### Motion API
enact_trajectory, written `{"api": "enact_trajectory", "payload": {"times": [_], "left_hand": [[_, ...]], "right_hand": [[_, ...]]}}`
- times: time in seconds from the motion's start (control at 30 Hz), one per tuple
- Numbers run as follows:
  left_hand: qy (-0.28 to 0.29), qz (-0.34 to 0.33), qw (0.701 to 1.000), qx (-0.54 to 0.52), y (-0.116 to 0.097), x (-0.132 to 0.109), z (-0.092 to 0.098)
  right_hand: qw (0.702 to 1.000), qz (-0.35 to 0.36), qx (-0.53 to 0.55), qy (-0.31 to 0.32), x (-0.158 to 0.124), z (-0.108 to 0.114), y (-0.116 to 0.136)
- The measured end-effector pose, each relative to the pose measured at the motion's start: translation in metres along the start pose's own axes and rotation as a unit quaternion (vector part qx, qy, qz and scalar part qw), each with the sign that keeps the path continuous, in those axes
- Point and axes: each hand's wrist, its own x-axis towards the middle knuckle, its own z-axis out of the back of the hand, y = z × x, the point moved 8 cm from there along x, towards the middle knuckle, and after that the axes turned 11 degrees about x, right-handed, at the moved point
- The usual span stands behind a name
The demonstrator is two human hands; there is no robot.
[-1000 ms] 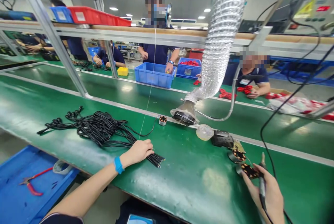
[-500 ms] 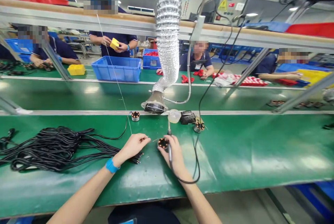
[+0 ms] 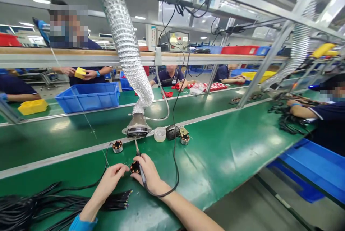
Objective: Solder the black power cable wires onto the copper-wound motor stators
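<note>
My right hand (image 3: 149, 175) is closed around a small round motor stator (image 3: 135, 167) with copper coils, and also keeps a soldering iron (image 3: 142, 175) against its palm. The iron's tip points away from me, beneath the fume hood. My left hand (image 3: 113, 179) is pinched at the stator's left side. A thin pale solder wire (image 3: 93, 130) runs down from above to these fingers; its end is too small to make out. Below the left hand lies a bundle of black cables (image 3: 27, 204) with stripped ends. Another stator (image 3: 117, 146) with a black lead stands beyond it.
A fume hood (image 3: 137, 126) on a silver duct hangs over the bench's back edge. To its right are a clear round container (image 3: 160, 134), a black block (image 3: 172, 132) and a third stator (image 3: 184, 139). A blue bin (image 3: 88, 98) and several co-workers are across; another person sits right.
The view has swung to the right, bringing a person at the right into sight. My left fingers have come closer to the stator; my right hand keeps its hold.
</note>
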Motion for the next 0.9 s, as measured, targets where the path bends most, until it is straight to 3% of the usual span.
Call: {"api": "enact_trajectory", "payload": {"times": [0.27,0.43,0.6,0.9], "left_hand": [[-0.016,-0.039,0.999,-0.017,-0.013,0.011,-0.010],[-0.077,-0.005,0.997,0.004,0.001,0.007,0.003],[-0.057,-0.019,0.998,0.026,0.008,0.006,0.001],[-0.067,0.066,0.983,-0.157,0.005,0.026,-0.018]], "right_hand": [[0.999,0.000,0.027,-0.032,-0.008,0.000,-0.008],[0.996,-0.002,0.075,-0.045,-0.010,0.003,-0.011],[0.993,0.016,0.106,-0.052,-0.010,0.000,-0.010],[0.995,0.021,0.080,-0.063,-0.005,-0.002,-0.005]]}}
